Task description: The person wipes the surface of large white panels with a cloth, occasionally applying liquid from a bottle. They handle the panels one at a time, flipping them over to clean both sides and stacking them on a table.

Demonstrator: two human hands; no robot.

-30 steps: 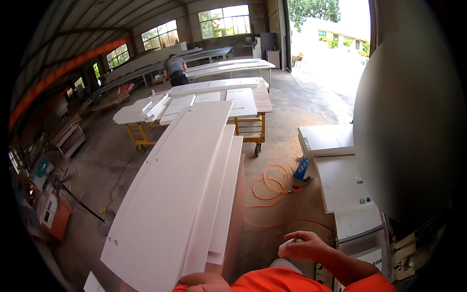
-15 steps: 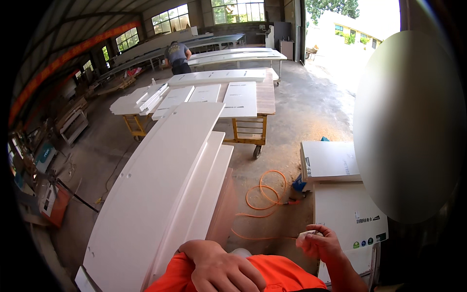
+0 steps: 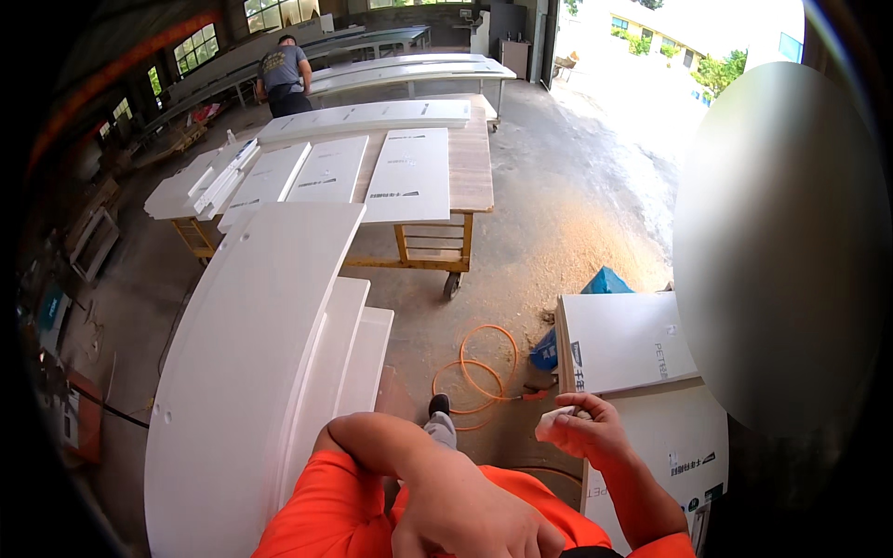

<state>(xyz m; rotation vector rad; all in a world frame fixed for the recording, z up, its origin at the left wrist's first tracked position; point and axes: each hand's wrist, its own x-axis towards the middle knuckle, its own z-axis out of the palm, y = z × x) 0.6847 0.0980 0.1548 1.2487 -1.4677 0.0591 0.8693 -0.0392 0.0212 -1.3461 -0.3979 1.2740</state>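
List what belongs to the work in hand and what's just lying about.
Apparently in use:
small white piece, in the right hand
white panel stack, by the left forearm, probably

Apparently just lying about:
orange hose, loosely coiled on the floor
pale debris, scattered farther off

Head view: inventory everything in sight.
Long boards: at least three, white, left foreground
Wheeled table: one, brown, centre
Panels: several, white, on that table
Worker: one, grey shirt, beyond that table
Far tables: several, pale, background
Windows: several, bright, top
Doorway: one, bright, top right
Sawdust: one patch, tan, floor
Hose: one, orange, floor
Panel stacks: at least two, white, right
Bag: at least one, blue, beside them
Oval blur: one, grey, far right
Dim clutter: uncountable, mixed, far left
Small piece: one, whitish, lower right
Shoe: one, black, lower centre
Left hand: one, bare, bottom centre
Right hand: one, bare, holding small piece
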